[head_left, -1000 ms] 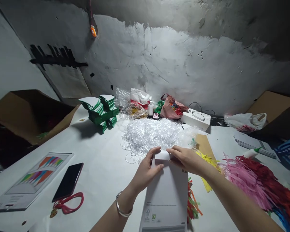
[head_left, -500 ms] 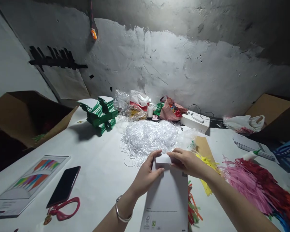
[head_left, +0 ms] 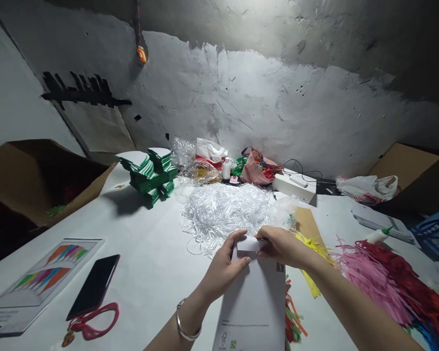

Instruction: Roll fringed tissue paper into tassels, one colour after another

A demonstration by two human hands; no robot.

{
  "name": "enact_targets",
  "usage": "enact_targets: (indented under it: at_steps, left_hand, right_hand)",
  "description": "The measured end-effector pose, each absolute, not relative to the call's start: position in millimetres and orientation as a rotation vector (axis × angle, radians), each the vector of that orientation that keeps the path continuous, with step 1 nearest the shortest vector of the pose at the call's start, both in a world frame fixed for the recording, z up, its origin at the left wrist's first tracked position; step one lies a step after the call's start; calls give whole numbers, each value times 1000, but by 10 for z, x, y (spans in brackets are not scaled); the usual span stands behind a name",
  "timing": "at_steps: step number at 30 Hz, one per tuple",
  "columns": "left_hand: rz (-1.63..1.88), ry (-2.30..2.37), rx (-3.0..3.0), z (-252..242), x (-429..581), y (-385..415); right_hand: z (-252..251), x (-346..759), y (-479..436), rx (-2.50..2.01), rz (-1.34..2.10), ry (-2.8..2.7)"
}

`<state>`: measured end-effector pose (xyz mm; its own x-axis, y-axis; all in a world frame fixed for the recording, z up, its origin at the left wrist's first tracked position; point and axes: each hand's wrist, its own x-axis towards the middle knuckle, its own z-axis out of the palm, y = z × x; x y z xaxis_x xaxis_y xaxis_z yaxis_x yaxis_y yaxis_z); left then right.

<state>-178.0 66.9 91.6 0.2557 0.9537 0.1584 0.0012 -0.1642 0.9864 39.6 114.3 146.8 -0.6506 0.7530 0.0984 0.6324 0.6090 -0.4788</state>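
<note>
The white piece is at the far edge of a white sheet, which lies flat on the table in front of the person. Whether it is a fold of this sheet cannot be told. The left hand pinches its left end with thumb and fingers, and the right hand pinches its right end. Just behind the hands lies a pile of white strings. Yellow strips and pink fringe are to the right. A phone is well apart on the left, and green stacks are farther back.
</note>
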Motion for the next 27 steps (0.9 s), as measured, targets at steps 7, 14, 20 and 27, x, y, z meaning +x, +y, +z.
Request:
enact_targets:
  at_steps: [7, 14, 20, 27]
  left_hand:
    - [1115, 997, 1437, 938, -1754, 676]
    - [1141, 1041, 1397, 927, -1778, 676]
    - [1159, 1065, 1424, 933, -1788, 689]
    - [1153, 1087, 1461, 912, -1790, 722]
  right_hand:
    - [1437, 348, 1262, -1119, 865, -2492]
    - [1461, 482, 1300, -974, 949, -2511]
    - [1438, 502, 1216, -935, 731, -2557]
    - [1373, 452, 1164, -976, 523, -2582]
